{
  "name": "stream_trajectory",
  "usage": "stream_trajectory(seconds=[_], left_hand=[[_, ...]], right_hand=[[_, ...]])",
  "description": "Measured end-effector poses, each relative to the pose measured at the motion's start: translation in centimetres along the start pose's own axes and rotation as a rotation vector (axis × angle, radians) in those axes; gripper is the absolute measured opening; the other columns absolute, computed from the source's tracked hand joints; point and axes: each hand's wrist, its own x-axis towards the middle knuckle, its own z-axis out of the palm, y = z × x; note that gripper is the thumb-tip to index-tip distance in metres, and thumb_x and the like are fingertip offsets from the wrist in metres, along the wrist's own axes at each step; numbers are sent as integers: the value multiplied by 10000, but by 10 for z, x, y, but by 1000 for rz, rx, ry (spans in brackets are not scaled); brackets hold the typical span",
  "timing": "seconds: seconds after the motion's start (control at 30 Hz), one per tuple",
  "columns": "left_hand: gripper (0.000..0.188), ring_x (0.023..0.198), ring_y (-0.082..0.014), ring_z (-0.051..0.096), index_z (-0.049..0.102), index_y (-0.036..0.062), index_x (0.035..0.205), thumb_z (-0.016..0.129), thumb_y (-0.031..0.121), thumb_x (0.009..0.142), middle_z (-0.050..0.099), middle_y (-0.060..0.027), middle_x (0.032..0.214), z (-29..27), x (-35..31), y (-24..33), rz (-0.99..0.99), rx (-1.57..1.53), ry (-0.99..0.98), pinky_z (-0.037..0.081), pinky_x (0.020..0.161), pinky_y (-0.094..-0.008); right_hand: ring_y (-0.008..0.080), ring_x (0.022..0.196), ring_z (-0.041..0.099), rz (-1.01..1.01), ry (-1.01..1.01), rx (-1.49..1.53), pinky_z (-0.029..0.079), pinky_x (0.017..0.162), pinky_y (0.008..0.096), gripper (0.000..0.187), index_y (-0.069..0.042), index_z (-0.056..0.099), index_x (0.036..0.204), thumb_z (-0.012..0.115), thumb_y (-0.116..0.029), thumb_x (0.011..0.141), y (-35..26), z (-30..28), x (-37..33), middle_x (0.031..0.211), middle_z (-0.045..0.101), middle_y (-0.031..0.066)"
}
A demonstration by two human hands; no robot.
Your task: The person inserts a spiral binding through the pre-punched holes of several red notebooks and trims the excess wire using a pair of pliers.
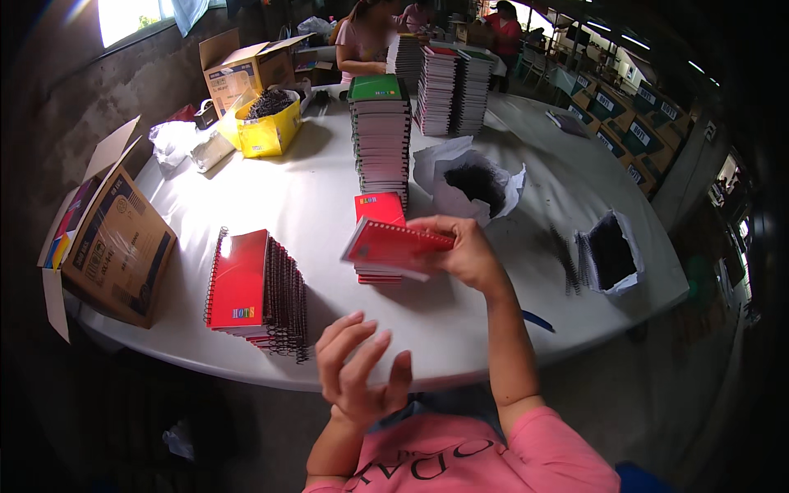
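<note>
My right hand [463,251] grips a red-covered notebook [393,244] by its punched edge. No coil runs through the row of holes along that edge. The notebook is tilted above a short stack of red notebooks [379,205], which it partly hides. My left hand [359,367] is raised near the table's front edge, fingers spread, with nothing in it. Left of that hand stands a stack of spiral-bound red notebooks [239,279], their black coils showing at the sides.
Behind the short stack rises a tall green-topped notebook pile [380,123]. White paper wrappings hold black coils [474,187], and more coils [611,253] lie right. A blue pen-like strip [538,320] rests at the front edge. Cartons [123,246] and a yellow container [269,131] stand left; a person [367,49] sits beyond.
</note>
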Motion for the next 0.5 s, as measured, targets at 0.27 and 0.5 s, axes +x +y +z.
stream_trajectory(seconds=[0.27, 0.5], left_hand=[[524, 1157, -217, 492, 582, 187, 1198, 709, 412, 742, 548, -9, 1023, 102, -92, -26, -35, 503, -558, -67, 1008, -688], [531, 1265, -328, 329, 601, 137, 889, 770, 558, 613, 464, -82, 1131, 113, -79, -4, -221, 353, -468, 74, 948, -712]], right_hand=[[257, 812, 558, 29, -109, -453, 474, 750, 345, 514, -61, 603, 1148, 762, -127, 664, 45, -16, -115, 1014, 557, 115], [339, 1108, 520, 332, 881, -1208, 447, 881, 411, 597, -86, 508, 1272, 742, -276, 757, 144, -218, -131, 1177, 548, 151]])
